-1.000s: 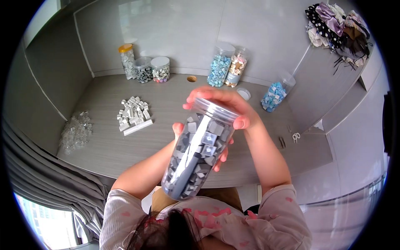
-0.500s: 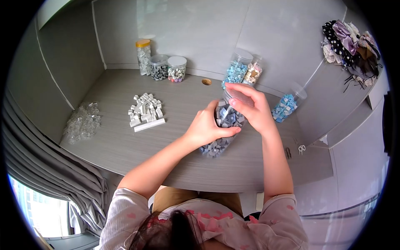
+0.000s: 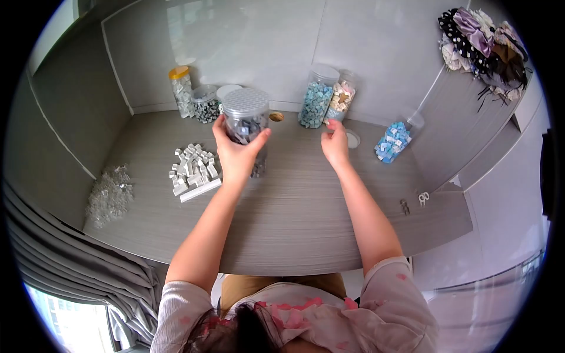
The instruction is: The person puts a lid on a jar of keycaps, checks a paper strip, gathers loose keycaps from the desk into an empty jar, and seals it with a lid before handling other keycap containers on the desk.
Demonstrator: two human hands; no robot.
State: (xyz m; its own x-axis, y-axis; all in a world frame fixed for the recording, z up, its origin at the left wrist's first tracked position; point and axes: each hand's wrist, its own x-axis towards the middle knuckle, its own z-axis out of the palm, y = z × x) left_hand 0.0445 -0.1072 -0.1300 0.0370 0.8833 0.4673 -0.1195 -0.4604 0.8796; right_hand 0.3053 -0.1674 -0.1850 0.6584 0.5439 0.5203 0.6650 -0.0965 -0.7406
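My left hand (image 3: pixel 236 157) is wrapped round a clear jar of grey keycaps (image 3: pixel 246 106), its ribbed clear lid on. It holds the jar upright over the left-middle of the desk, in front of the smaller tubs. My right hand (image 3: pixel 335 145) has its fingers curled together just in front of a jar of pink and white pieces (image 3: pixel 342 99). Whether anything is between those fingers is hidden. Beside it a round lid (image 3: pixel 353 139) lies flat on the desk. A jar of teal keycaps (image 3: pixel 316 100) stands just behind, to the left.
White keycaps (image 3: pixel 194 167) lie spread on the desk, left of clear pieces (image 3: pixel 110 197) heaped further left. A yellow-lidded jar (image 3: pixel 181 91) and a small tub (image 3: pixel 205 106) stand behind. An open jar of blue keycaps (image 3: pixel 393 141) and small tools (image 3: pixel 422 199) are at right.
My left hand has carried the grey-keycap jar left and away from me. My right hand has come off its lid and moved right, its fingers now curled together.
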